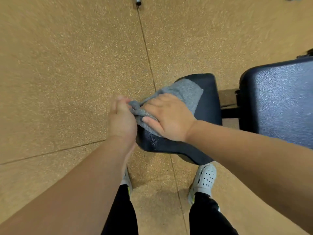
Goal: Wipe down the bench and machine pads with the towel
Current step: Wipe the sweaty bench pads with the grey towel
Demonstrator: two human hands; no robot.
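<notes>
1. towel [184, 92]: grey, lying on the small dark seat pad [209, 100]. it covers the far-left part and is bunched up at the left edge.
2. right hand [167, 119]: fingers straight and spread, palm flat, pressing the towel down on the pad w/o gripping it.
3. left hand [122, 116]: at the pad's left edge, fingers curled round the bunched end of the towel, holding it.
4. progress, my guess: early to mid. the seat pad is being worked on now, and its near and right parts lie bare beside the towel.
5. the big pad [279, 99] to the right has no towel on it, so it likely still needs doing, plus any other machine pads out of view.
6. can't tell from the pads' look which bits are already wiped; no wet marks show.
7. hidden/cut off: the big pad runs off the right edge. the frame [228, 112] between the 2 pads is only partly seen.
8. the left hand's fingertips are behind the hand and blurred, so the exact grip is unclear.
9. one shoe [205, 178] shows under the seat pad on the speckled floor [67, 65]; the other is mostly behind the left arm.
10. a metal bar [138, 1] at the top edge is cut off; no idea what it belongs to.
</notes>
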